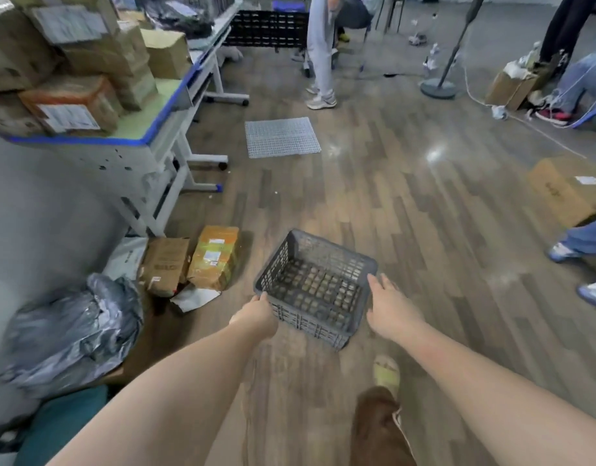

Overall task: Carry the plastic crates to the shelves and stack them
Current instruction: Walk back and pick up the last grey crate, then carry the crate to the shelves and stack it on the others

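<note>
Glossy wood-plank floor (407,203); white, blue-edged table (148,139) stands at left.

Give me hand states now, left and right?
Left hand: closed on the near-left rim of the grey crate.
Right hand: open, fingers against the crate's right rim; no clear grip.

The grey lattice-walled plastic crate (315,287) looks matt and dusty, its base and sides an open moulded grid. Beneath it the brown wood-plank floor (407,203) is smooth and glossy, with white glare patches beyond the crate. Left of the crate lie creased brown cardboard parcels (192,260), one wrapped in shiny tape, and further left a crinkled glossy grey plastic bag (74,331)
</note>
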